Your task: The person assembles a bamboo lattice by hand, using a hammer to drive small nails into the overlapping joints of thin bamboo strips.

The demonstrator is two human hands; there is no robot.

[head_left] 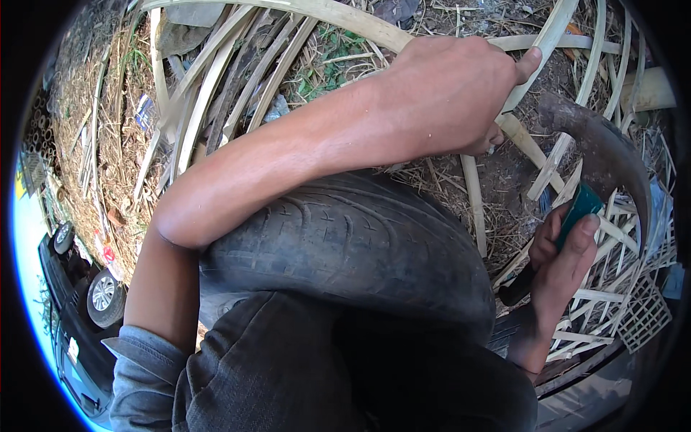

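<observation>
We sit over a worn black rubber tyre [345, 237] on bare ground strewn with straw and pale split bamboo strips [216, 79]. Our left hand [450, 90] reaches across beyond the tyre's far edge, clenched around a long pale bamboo slat [551, 32]. Our right hand [565, 266], off the tyre's right edge, grips the green-wrapped handle of a curved dark steel sickle knife [612, 155]. The slat looks light, stiff yet springy, with splintery edges; it seems best held by its flat faces.
</observation>
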